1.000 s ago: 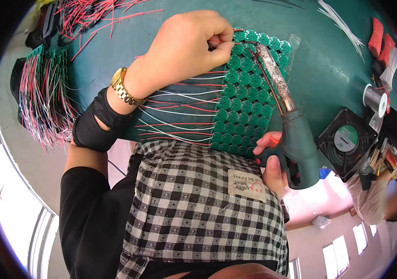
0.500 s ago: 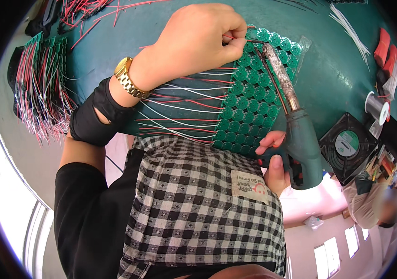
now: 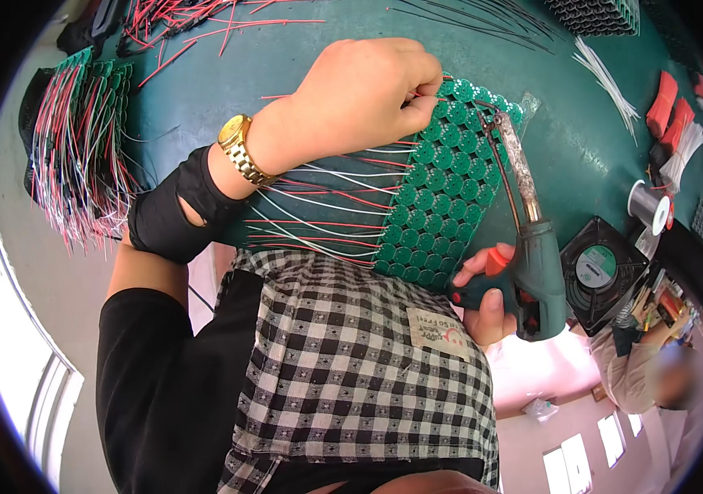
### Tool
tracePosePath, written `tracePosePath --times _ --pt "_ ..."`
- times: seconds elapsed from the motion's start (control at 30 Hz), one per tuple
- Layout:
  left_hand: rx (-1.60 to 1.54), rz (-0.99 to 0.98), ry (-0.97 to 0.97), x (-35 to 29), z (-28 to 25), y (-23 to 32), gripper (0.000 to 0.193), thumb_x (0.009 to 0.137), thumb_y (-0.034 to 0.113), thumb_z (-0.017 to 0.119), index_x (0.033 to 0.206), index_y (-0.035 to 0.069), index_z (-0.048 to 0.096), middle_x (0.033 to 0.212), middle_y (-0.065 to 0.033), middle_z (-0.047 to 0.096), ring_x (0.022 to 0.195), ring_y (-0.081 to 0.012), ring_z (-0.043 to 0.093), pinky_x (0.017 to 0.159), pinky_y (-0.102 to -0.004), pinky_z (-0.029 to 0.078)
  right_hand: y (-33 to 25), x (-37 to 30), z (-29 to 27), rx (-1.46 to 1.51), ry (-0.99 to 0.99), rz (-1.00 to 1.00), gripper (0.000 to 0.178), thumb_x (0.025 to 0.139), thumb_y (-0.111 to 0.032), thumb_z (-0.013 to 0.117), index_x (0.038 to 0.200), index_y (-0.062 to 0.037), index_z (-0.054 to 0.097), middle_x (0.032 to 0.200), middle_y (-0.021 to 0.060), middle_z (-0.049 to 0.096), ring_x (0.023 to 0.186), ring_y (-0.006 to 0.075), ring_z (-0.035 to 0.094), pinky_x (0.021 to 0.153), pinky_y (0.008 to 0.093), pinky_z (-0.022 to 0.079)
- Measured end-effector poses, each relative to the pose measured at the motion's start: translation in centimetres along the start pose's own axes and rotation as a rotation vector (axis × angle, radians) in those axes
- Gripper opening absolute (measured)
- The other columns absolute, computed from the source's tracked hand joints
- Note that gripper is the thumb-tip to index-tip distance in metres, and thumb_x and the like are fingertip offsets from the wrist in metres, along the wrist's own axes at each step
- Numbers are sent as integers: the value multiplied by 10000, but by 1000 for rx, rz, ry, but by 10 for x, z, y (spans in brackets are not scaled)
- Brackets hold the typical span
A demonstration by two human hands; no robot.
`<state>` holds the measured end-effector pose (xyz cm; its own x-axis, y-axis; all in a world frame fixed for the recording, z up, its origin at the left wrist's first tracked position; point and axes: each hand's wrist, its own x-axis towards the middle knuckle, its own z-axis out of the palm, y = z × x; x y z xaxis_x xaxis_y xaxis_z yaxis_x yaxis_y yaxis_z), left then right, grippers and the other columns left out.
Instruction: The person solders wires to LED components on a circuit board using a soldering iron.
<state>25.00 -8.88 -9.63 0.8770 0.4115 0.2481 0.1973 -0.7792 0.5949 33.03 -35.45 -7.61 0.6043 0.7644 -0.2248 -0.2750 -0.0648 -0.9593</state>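
Note:
My left hand (image 3: 368, 99), with a gold watch at the wrist, pinches a thin red wire (image 3: 442, 100) at the upper left edge of a panel of small round green circuit boards (image 3: 442, 193). Red and white wires (image 3: 327, 198) run leftward from the panel's left edge, below that hand. In my right hand (image 3: 487, 317) is a dark green soldering gun (image 3: 539, 272) with a red trigger. Its long, stained barrel points up over the panel's right side. The thin bent tip is just right of my left fingertips; whether it touches a board I cannot tell.
Wired green panels (image 3: 80, 156) hang in a bundle at the left table edge. Loose red wires (image 3: 203, 37) lie at the far left, white ones (image 3: 607, 78) at the far right. A solder spool (image 3: 648, 206) and a black fan (image 3: 602, 276) stand right. Another person (image 3: 627, 370) sits beyond.
The soldering gun's tip has drawn back to the right from my left fingertips. My left hand keeps its pinch. The whole view has shifted slightly, and the gun's red trigger shows more plainly.

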Motion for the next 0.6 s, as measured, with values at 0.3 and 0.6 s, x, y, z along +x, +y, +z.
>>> tracePosePath --times 0.3,0.6 --pt "-307 86 -118 6 -16 -12 111 753 115 696 833 47 660 806 -56 569 704 -215 568 630 -319 469 7 5 1 17 66 -87 483 855 -257 565 1220 20 413 871 181 558 667 201 557 617 316 480" --pt "-81 18 68 2 2 2 54 674 84 658 698 53 620 741 -46 536 652 -222 563 583 -327 469 -14 2 2 -69 -53 188 446 835 -328 618 1144 -38 477 923 83 551 757 151 554 688 298 452"
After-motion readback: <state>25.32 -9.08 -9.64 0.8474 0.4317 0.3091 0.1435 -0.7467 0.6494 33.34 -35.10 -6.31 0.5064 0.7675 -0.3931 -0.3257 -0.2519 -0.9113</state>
